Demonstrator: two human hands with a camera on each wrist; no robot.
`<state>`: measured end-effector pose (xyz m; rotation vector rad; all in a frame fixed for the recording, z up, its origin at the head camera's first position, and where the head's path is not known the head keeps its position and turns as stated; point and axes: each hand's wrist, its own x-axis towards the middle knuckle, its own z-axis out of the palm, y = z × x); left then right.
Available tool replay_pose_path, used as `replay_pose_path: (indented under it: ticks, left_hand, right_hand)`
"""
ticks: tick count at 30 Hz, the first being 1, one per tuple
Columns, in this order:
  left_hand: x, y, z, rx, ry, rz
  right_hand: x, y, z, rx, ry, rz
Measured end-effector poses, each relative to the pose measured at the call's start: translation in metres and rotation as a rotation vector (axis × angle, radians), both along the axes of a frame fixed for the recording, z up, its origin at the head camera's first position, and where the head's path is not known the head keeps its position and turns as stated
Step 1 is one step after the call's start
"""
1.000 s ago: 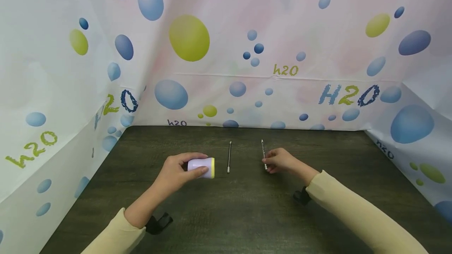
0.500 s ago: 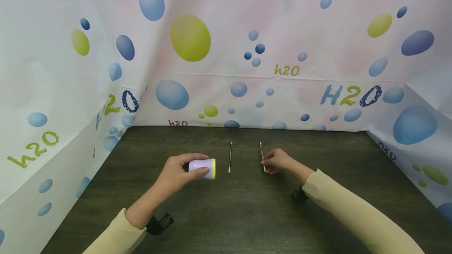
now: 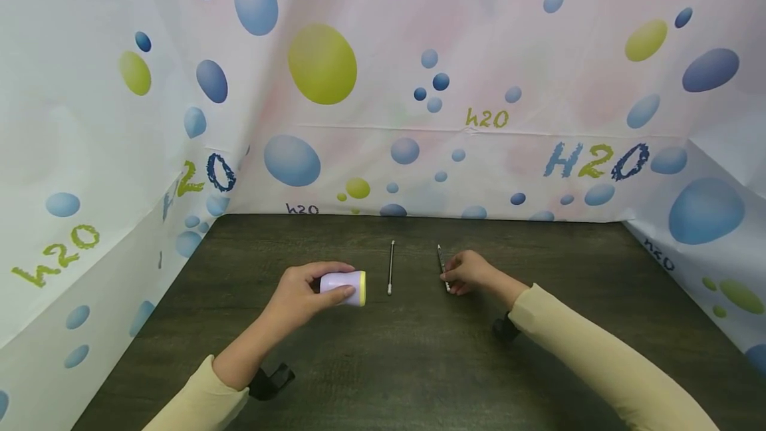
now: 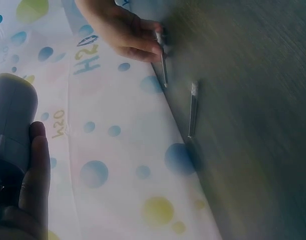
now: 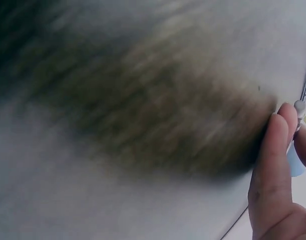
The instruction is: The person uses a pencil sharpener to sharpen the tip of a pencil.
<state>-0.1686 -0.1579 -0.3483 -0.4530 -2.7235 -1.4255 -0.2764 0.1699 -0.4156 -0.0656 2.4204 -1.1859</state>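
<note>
My left hand (image 3: 299,293) grips a small lilac cylinder (image 3: 338,283) with a yellow rim, tipped on its side with that rim facing right. The cylinder (image 4: 13,112) looks dark in the left wrist view. A slim pencil (image 3: 391,268) with a pale end towards me lies on the table between my hands. On the right, my right hand (image 3: 471,271) pinches a second pencil (image 3: 440,258) near its pale end, the point directed away from me. Thumb and fingertips meet at the rounded end of this pencil (image 5: 300,106) in the right wrist view.
The dark wood-grain table (image 3: 383,364) runs back to a white cloth backdrop (image 3: 383,171) with blue and green dots and H2O lettering. Cloth walls close off both sides. Black straps (image 3: 271,381) hang under the wrists.
My right hand has shifted slightly left and towards me with its pencil, whose far end now leans more to the left. The left hand keeps its hold on the cylinder, nearly still.
</note>
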Motion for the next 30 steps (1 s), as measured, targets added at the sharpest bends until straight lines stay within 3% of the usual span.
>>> replay_pose_path:
  ticks: [14, 30]
  left_hand:
    - [0.0021, -0.0001, -0.0008, 0.01, -0.013, -0.001]
    - [0.0006, -0.0009, -0.0005, -0.01, -0.018, 0.0]
  right_hand:
    - [0.0027, -0.0032, -0.0005, 0.043, 0.054, 0.008]
    - [0.0011, -0.0024, 0.0005, 0.049, 0.042, -0.005]
